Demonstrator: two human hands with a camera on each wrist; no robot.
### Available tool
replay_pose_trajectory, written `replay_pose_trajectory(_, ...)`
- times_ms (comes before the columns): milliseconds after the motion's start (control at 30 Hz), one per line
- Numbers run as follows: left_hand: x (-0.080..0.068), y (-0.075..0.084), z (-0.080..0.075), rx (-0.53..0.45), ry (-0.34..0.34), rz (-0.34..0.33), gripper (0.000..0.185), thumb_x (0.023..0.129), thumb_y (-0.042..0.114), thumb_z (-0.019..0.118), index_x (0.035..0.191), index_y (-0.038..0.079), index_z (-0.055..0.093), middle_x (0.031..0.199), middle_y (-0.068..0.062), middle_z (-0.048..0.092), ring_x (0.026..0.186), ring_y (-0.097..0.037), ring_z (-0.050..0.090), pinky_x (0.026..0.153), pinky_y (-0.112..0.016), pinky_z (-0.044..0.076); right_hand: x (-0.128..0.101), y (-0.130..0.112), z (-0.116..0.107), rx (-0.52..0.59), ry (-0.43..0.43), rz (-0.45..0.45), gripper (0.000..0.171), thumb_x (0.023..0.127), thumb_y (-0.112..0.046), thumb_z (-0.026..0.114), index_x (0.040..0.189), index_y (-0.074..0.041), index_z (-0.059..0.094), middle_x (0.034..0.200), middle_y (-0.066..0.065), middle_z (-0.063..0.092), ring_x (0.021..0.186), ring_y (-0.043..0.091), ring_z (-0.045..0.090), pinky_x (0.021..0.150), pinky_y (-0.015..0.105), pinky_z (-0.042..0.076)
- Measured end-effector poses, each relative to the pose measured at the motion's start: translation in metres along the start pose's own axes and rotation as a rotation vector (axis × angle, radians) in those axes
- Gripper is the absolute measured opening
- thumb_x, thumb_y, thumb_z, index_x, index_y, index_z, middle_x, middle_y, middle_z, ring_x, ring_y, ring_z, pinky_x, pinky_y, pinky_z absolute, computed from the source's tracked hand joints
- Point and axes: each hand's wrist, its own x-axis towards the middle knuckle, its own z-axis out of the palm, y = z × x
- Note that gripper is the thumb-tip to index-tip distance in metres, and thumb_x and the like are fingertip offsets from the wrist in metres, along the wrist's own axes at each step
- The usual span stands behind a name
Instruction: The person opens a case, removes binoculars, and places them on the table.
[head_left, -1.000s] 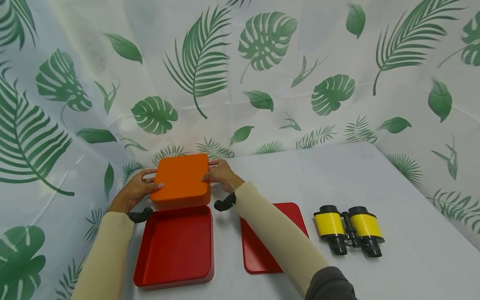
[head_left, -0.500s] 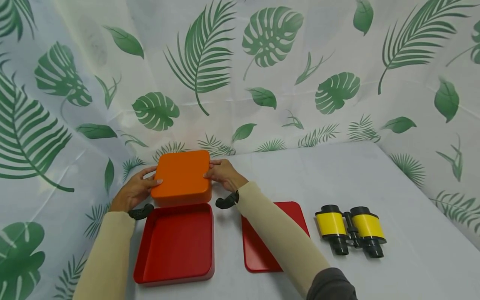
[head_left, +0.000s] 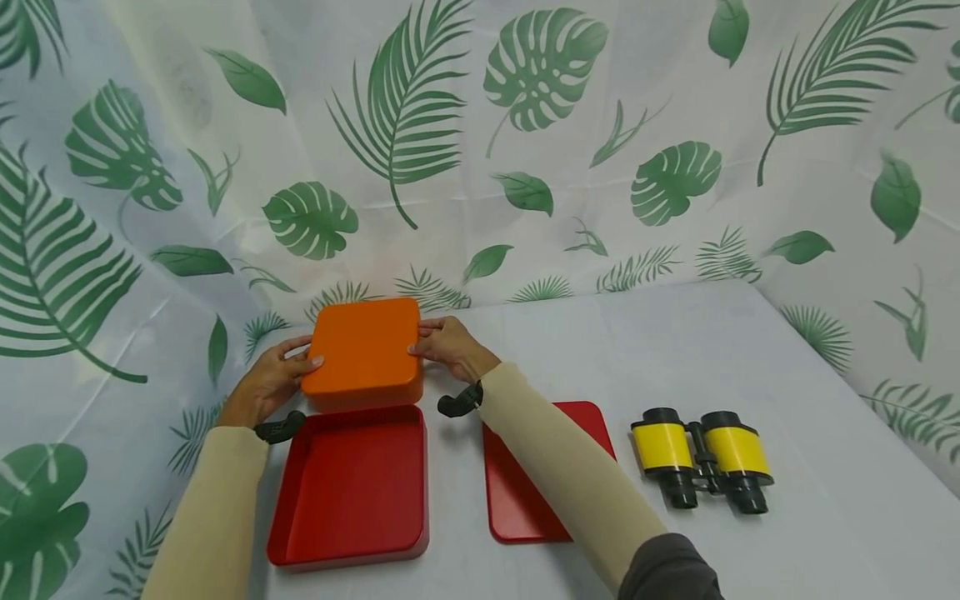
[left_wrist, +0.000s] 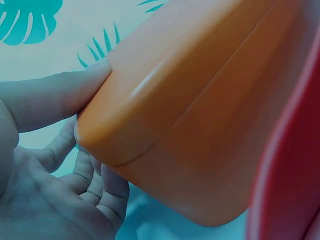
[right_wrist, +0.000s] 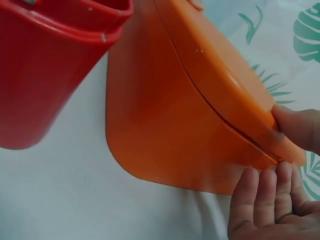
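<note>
Orange box [head_left: 365,346], centre-left of frame: left hand [head_left: 268,380] and right hand [head_left: 452,347] pinch opposite edges; matched pressure seems best.

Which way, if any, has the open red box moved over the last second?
No, in no direction that I can see: in the head view the open red box keeps its spacing from the flat red lid.

Right hand [head_left: 453,346]: wrist shifted slightly outward, away from orange box [head_left: 363,346]; thumb tip nearer the box's right edge.
Left hand [head_left: 270,379]: thumb overlaps orange box's top slightly less.
Black right-wrist mount [head_left: 460,402]: a bit further right of orange box.
Head view: nudged slightly; orange box sits higher in frame.
</note>
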Motion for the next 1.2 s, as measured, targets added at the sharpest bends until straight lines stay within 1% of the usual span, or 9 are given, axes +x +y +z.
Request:
replay_pose_trajectory(133,-0.002,0.002,-0.002,0.013,-0.008,0.014,0.086,0.101,0.011,0.073,0.169,0.009,0.020,0.129,0.008,0.060,0.099,-0.004,0.066,0.084,-0.017,0.056,0.002,0.001,0.000,-0.050,0.004,-0.035,0.060,0.088,0.007,0.080,0.144,0.001,0.058,0.138,0.016,0.064,0.110,0.022,0.069,0.106,0.036,0.058)
replay_pose_trajectory(233,-0.005,0.005,-0.002,0.079,0.007,0.046,0.085,0.100,0.012,0.075,0.167,0.009,0.024,0.121,0.008,0.064,0.096,-0.003,0.068,0.083,-0.017,0.057,0.000,0.002,0.001,-0.101,0.020,-0.065,0.061,0.088,0.004,0.082,0.144,0.000,0.058,0.138,0.015,0.065,0.117,0.024,0.068,0.106,0.036,0.058)
replay_pose_trajectory(433,-0.015,0.011,0.001,0.393,0.043,0.123,0.085,0.100,0.025,0.076,0.166,0.007,0.025,0.146,-0.020,0.054,0.104,-0.007,0.066,0.087,-0.019,0.057,-0.008,0.000,0.002,-0.148,0.043,-0.079,0.059,0.088,-0.001,0.084,0.141,-0.005,0.057,0.131,0.015,0.066,0.112,0.027,0.070,0.099,0.037,0.062)
replay_pose_trajectory(533,-0.017,0.013,0.000,0.473,0.058,0.134,0.086,0.101,0.029,0.076,0.166,0.008,0.024,0.156,-0.030,0.046,0.113,-0.015,0.062,0.087,-0.021,0.056,-0.011,-0.001,0.002,-0.154,0.045,-0.103,0.057,0.088,0.000,0.084,0.139,-0.006,0.057,0.127,0.014,0.066,0.108,0.027,0.070,0.097,0.039,0.063)
replay_pose_trajectory(667,-0.019,0.015,0.000,0.497,0.082,0.132,0.085,0.102,0.030,0.074,0.167,0.010,0.024,0.157,-0.029,0.045,0.120,-0.023,0.059,0.090,-0.026,0.056,-0.017,-0.004,0.003,-0.150,0.033,-0.150,0.057,0.088,0.003,0.082,0.138,-0.007,0.057,0.127,0.015,0.065,0.109,0.027,0.070,0.097,0.040,0.063)
replay_pose_trajectory(833,-0.024,0.018,0.003,0.540,0.128,0.144,0.084,0.101,0.032,0.075,0.167,0.013,0.026,0.155,-0.027,0.046,0.112,-0.022,0.064,0.091,-0.034,0.056,-0.025,-0.008,0.003,-0.158,0.031,-0.199,0.059,0.087,0.005,0.082,0.139,-0.006,0.057,0.129,0.017,0.065,0.108,0.028,0.071,0.093,0.038,0.064)
replay_pose_trajectory(1000,-0.032,0.024,0.013,0.564,0.162,0.189,0.083,0.099,0.035,0.077,0.165,0.015,0.031,0.149,-0.026,0.049,0.100,-0.021,0.067,0.090,-0.034,0.057,-0.031,-0.012,-0.002,-0.156,0.023,-0.222,0.059,0.087,0.006,0.081,0.140,-0.004,0.058,0.132,0.020,0.063,0.105,0.028,0.072,0.096,0.043,0.063)
replay_pose_trajectory(1100,-0.036,0.026,0.020,0.566,0.177,0.217,0.082,0.098,0.036,0.078,0.164,0.016,0.034,0.146,-0.024,0.051,0.101,-0.023,0.067,0.089,-0.034,0.057,-0.036,-0.013,-0.007,-0.157,0.025,-0.244,0.059,0.086,0.007,0.081,0.140,-0.005,0.059,0.131,0.020,0.062,0.105,0.027,0.072,0.099,0.047,0.061)
replay_pose_trajectory(1200,-0.039,0.030,0.030,0.557,0.191,0.234,0.080,0.098,0.033,0.078,0.164,0.016,0.036,0.145,-0.024,0.052,0.102,-0.027,0.067,0.084,-0.028,0.056,-0.040,-0.015,-0.012,-0.166,0.041,-0.265,0.058,0.086,0.006,0.081,0.139,-0.005,0.060,0.129,0.019,0.063,0.103,0.027,0.072,0.096,0.044,0.063)
